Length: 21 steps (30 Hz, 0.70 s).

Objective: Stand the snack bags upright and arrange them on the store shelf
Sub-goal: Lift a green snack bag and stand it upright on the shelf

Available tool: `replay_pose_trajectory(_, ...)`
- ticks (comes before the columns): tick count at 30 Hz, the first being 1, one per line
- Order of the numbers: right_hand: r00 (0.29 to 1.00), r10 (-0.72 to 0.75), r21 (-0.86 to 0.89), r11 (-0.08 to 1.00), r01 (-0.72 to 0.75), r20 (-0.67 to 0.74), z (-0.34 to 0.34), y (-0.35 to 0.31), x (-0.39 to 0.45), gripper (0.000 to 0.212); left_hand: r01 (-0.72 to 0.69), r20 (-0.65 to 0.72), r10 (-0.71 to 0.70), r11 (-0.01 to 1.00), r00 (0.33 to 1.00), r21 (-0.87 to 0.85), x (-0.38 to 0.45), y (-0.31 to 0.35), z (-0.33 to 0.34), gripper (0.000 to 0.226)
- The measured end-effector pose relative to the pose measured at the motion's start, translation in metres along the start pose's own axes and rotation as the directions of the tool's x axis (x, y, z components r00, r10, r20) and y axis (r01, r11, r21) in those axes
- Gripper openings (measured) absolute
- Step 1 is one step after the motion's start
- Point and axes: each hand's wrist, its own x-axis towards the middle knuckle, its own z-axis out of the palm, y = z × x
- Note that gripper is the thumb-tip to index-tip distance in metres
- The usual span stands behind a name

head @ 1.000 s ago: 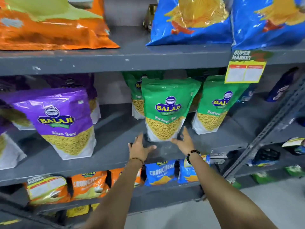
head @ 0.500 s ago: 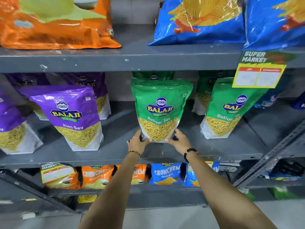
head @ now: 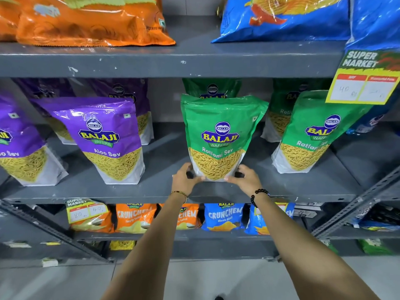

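Note:
A green Ratlami Sev bag (head: pixel 220 135) stands upright near the front of the grey middle shelf (head: pixel 164 191). My left hand (head: pixel 186 179) grips its lower left corner and my right hand (head: pixel 246 179) grips its lower right corner. Another green bag (head: pixel 311 135) stands to its right, and more green bags (head: pixel 213 88) stand behind, partly hidden. Purple Aloo Sev bags (head: pixel 106 139) stand upright to the left, with more purple ones behind them.
Orange bags (head: pixel 86 20) and blue bags (head: pixel 281 18) lie on the top shelf. A yellow price tag (head: pixel 363 83) hangs from the top shelf edge at right. Small orange and blue Crunchem packs (head: pixel 223 216) line the lower shelf. A slanted metal brace (head: pixel 357 204) runs at right.
My hands went from open in front of the green bag to gripping its bottom corners. The bag now sits left of where it stood, nearer the shelf's front edge.

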Motion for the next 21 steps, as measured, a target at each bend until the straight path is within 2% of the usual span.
replay_pose_trajectory(5, 1.0, -0.006, -0.05, 0.999, 0.007, 0.008, 0.0033, 0.0012, 0.0027, 0.05, 0.0, 0.046, -0.003, 0.997, 0.999, 0.072, 0.0021, -0.0069, 0.0028, 0.053)
replay_pose_trajectory(21, 0.999, -0.036, -0.079, 0.996, 0.035, -0.006, 0.001, 0.0017, 0.0037, 0.046, 0.012, 0.007, -0.012, 1.0, 1.0, 0.025, -0.0029, -0.0008, 0.0018, 0.052)
